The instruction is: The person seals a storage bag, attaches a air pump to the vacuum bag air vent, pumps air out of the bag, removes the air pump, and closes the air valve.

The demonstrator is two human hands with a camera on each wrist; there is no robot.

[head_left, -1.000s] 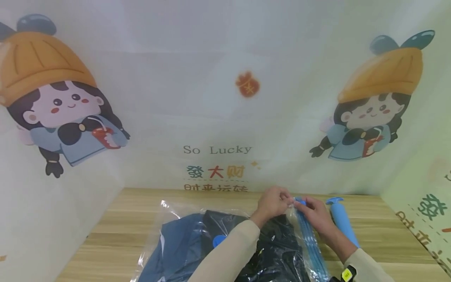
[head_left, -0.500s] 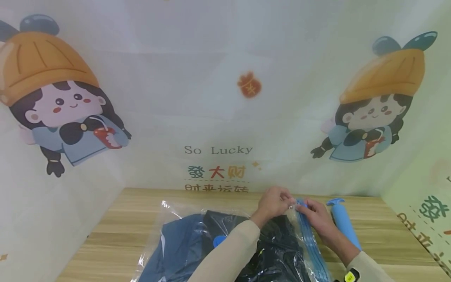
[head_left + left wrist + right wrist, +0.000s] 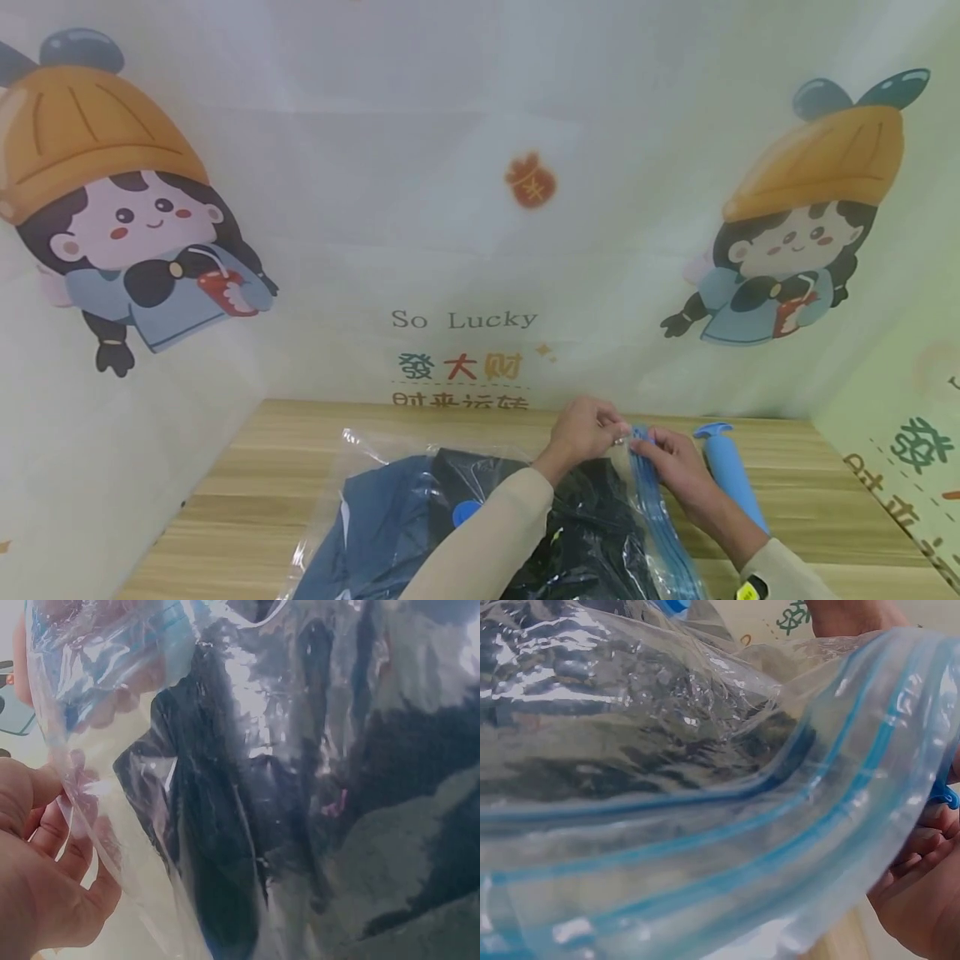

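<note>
A clear vacuum storage bag (image 3: 390, 450) lies on the table with dark and blue folded clothes (image 3: 390, 508) inside. Blue zip lines (image 3: 660, 517) run along its right-hand edge. My left hand (image 3: 585, 433) pinches the film by the far right corner; the left wrist view shows thumb and fingers of that left hand (image 3: 56, 877) on the bag's edge. Close beside it, my right hand (image 3: 678, 462) pinches the far end of the zip strip. In the right wrist view, a small blue slider clip (image 3: 945, 795) shows at the fingers of the right hand (image 3: 922, 892).
A blue hand pump (image 3: 731, 475) lies right of the bag, behind my right forearm. The bag has a round blue valve (image 3: 467, 512), partly covered by my left sleeve (image 3: 487, 533). Patterned wall covering (image 3: 465, 250) closes off the back of the wooden table (image 3: 232, 492).
My right hand has shifted very slightly toward me along the zip strip, and the blue clip seen earlier at its fingertips is now mostly hidden. My left hand keeps its pinch in place.
</note>
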